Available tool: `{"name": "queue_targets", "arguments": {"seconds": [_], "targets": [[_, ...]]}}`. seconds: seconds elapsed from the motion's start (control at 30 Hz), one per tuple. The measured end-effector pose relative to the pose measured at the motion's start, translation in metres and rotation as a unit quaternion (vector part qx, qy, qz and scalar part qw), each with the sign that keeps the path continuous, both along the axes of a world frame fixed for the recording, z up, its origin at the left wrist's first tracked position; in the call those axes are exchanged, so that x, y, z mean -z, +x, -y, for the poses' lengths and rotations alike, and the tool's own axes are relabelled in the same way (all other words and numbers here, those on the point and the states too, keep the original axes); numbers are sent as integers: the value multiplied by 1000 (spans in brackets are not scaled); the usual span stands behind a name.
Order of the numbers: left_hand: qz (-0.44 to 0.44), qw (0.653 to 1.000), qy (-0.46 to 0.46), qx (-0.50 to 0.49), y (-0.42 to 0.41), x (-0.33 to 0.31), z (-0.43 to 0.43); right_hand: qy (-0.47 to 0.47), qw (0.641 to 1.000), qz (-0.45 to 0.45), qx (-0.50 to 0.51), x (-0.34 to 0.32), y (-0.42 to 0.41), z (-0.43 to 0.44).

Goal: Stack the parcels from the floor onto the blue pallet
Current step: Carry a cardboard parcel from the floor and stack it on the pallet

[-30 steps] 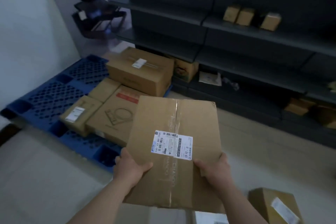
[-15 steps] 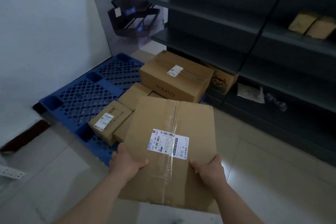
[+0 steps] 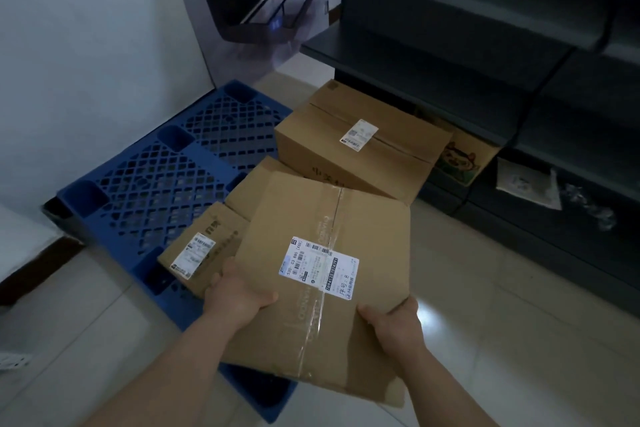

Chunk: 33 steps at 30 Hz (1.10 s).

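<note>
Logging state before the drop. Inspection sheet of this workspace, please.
Surface: blue pallet on pale tiled floor.
Job's things: held parcel flat, label up, not yet set down; large box, small labelled box and flat box lie on the pallet.
Clutter: printed carton and paper packet low in the dark shelving.
Grippers: left hand grips the parcel's left edge, right hand its near right corner.
Cables: nothing seen.
Surroundings: white wall; dark stand beyond the pallet.
</note>
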<state>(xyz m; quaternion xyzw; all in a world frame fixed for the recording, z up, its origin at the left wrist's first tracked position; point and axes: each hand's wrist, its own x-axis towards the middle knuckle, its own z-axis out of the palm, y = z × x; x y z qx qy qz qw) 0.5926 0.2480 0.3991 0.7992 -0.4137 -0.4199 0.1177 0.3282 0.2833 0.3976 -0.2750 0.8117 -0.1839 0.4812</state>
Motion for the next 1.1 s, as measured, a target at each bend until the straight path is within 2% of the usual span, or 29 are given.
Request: {"name": "queue_targets", "arguments": {"seconds": [0.2, 0.5, 0.7, 1.1], "targets": [[-47, 997, -5, 52, 20, 43, 81, 9, 998, 1, 59, 39, 27, 51], [-2, 987, 29, 161, 37, 116, 177, 27, 984, -13, 174, 102, 66, 92], [-20, 983, 29, 182, 35, 163, 201, 20, 977, -9, 212, 136, 68, 102], [-18, 983, 14, 184, 15, 191, 202, 25, 978, -14, 205, 163, 45, 115]]}}
